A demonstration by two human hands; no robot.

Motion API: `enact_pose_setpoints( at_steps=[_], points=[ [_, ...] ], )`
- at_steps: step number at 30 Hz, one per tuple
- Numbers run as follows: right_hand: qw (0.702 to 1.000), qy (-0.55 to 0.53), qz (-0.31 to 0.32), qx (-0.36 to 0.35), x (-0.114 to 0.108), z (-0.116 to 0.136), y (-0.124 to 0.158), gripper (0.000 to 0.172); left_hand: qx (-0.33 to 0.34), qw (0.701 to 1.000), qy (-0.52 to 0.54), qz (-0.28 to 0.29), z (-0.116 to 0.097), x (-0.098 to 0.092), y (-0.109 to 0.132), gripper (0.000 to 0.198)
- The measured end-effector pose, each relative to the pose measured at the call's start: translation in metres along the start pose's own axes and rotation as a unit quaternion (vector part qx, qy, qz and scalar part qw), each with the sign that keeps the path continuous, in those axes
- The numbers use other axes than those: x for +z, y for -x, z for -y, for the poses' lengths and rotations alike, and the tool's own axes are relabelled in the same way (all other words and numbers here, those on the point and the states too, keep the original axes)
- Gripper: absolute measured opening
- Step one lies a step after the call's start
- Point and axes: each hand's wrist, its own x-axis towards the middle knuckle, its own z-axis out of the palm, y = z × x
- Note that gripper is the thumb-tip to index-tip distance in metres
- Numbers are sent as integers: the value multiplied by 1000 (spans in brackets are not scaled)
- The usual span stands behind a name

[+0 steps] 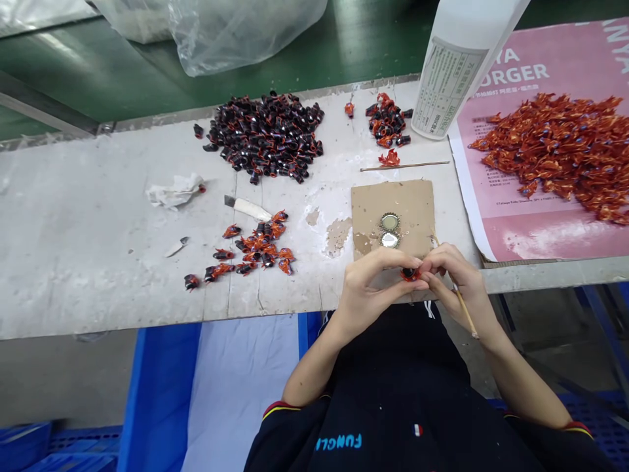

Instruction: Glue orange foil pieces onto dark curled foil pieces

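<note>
Close to the table's front edge, my left hand (369,286) pinches a small black-and-orange piece (410,273) between thumb and fingers. My right hand (455,283) meets it from the other side, fingertips closed against the same piece. A thin wooden stick (464,308) is tucked through my right hand, its lower end pointing toward my wrist. Just beyond my hands lies a cardboard square (417,203) bearing two bottle caps (390,223); one contains something whitish. Fingers partly cover the held piece.
Black parts (268,134) form a heap at the back; orange parts (565,147) cover a pink sheet (511,226) at right. A white bottle (449,78) stands between. Joined pieces (260,246), a brush (248,208), crumpled tissue (173,191) and a thin rod (405,166) lie around.
</note>
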Motion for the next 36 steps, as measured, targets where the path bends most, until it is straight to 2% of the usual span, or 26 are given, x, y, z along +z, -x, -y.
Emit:
enact_pose_setpoints(
  at_steps=[4, 10, 13, 19, 24, 28, 31, 36],
  points=[
    [1000, -8, 6, 7, -1, -1, 0, 12, 5, 1000, -3, 19, -2, -4, -3, 23],
    [1000, 6, 5, -3, -1, -1, 1, 11, 97, 988, -112, 44, -2, -5, -5, 17],
    [1000, 12, 5, -8, -2, 0, 1, 9, 117, 984, -124, 53, -2, -5, -5, 12],
    [998, 43, -7, -42, -2, 2, -1, 7, 49, 998, -28, 21, -3, -2, -2, 17],
    [996, 69, -20, -57, 2, 4, -3, 6, 29, 999, -15, -14, -5, 2, 2, 23],
    [995, 67, -28, -68, 6, 6, -4, 7, 6, 997, 64, -51, -2, 4, 4, 22],
    [994, 65, -24, -88, 9, 9, -5, 7, -34, 989, 139, -46, 2, 2, 2, 18],
    [989, 73, -14, -129, 14, 14, -8, 17, -84, 975, 201, -45, 8, -3, 1, 19]
  ],
)
